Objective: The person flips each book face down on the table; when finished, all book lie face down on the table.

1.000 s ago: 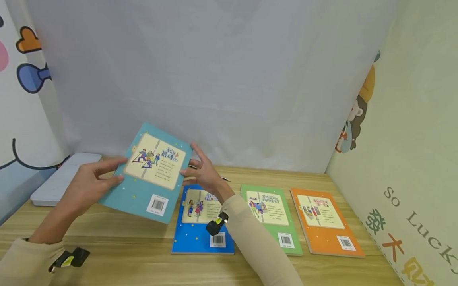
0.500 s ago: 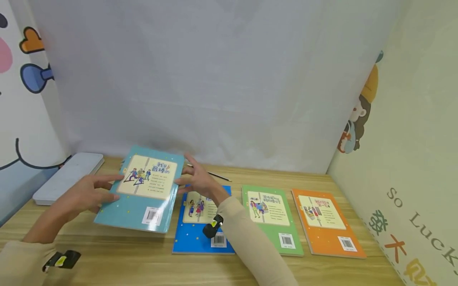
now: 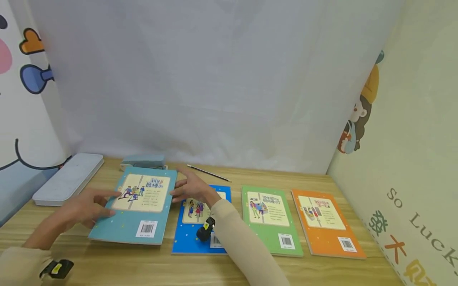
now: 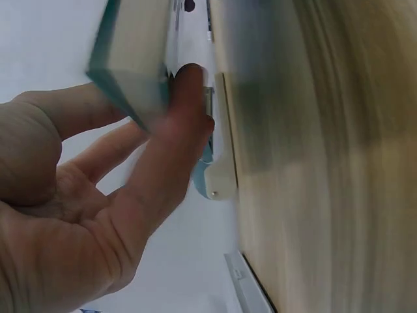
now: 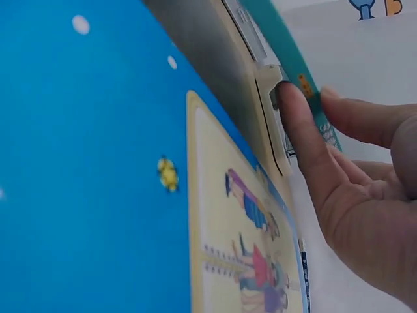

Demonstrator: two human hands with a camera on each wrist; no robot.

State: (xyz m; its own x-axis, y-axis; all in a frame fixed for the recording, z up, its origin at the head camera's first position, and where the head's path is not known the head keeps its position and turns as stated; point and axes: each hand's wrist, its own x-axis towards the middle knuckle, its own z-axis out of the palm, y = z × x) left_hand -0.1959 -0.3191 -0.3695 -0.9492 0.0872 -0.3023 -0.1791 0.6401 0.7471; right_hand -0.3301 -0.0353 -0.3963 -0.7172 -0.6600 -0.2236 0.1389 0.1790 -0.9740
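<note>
A teal book (image 3: 134, 204) with a cream panel and a barcode lies back cover up between both hands. It is held above the wooden tabletop; a gap shows beneath it in the left wrist view. My left hand (image 3: 84, 210) grips its left edge, thumb on the cover and fingers underneath. On the opposite edge, my right hand (image 3: 195, 186) pinches the spine side between thumb and fingers. The blue book (image 3: 189, 240) lies just right of it, partly hidden by the right hand and forearm. Behind the teal book's top edge sits a light blue stapler (image 3: 143, 161).
A green book (image 3: 273, 222) and an orange book (image 3: 327, 222) lie in a row right of the blue one. A pencil (image 3: 209, 173) lies behind them. At the back left stands a white flat case (image 3: 69, 178). A pale curtain (image 3: 214, 87) closes the back.
Both hands have lowered the teal book toward the table and slightly left, and its tilt has flattened. The stapler and the whole pencil have come into view behind it.
</note>
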